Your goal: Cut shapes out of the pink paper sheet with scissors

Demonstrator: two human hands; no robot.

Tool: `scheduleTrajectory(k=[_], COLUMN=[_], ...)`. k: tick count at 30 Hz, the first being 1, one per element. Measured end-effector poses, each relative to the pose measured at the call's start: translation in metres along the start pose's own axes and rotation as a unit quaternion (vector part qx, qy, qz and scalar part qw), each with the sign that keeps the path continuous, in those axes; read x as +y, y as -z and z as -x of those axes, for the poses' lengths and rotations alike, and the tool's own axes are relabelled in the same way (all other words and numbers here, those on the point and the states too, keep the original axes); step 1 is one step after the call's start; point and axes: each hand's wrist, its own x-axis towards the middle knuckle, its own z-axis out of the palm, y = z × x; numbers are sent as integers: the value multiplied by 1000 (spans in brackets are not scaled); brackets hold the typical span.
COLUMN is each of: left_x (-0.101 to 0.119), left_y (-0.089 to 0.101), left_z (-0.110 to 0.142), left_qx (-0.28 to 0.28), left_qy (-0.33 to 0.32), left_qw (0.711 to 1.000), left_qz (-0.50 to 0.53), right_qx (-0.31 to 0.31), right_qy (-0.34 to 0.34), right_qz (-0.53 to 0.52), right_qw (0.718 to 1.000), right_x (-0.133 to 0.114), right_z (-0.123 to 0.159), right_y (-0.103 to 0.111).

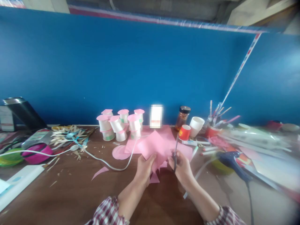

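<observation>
My left hand (144,168) pinches a piece of pink paper (153,146) by its lower edge, holding it up above the table. Just right of the paper, my right hand (181,164) grips a pair of scissors (175,150) with the blades pointing up and away. The blades look apart from the paper; whether they are parted is hard to see. Beneath lie more pink sheets (168,131) and small pink offcuts (154,178). A few pink paper circles (120,152) rest to the left.
Several stacked white paper cups with pink tops (109,125) stand at the back left. A red cup (184,132), white cups (196,125) and a brown jar (182,117) stand at the back right. A white cable (112,168) crosses the table (70,200). A glue gun (236,165) lies right.
</observation>
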Motion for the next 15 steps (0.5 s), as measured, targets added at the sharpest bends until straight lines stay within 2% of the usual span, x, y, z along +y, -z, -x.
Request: scheduleTrajectory(k=[6, 9, 12, 15], left_x=[6, 10, 12, 13], left_y=[-1, -4, -7, -4], left_z=[5, 6, 7, 2], left_qx=[-1, -28, -19, 0], left_qy=[51, 43, 31, 12], left_qw=[998, 999, 999, 1000], left_qz=[43, 8, -11, -5], right_qx=[17, 26, 13, -29], right_qy=[-4, -7, -8, 1], right_qz=[-5, 1, 23, 52], right_qw=[1000, 1000, 1000, 998], right_x=[14, 16, 13, 6], right_z=[-3, -4, -2, 1], right_y=[4, 4, 3, 2])
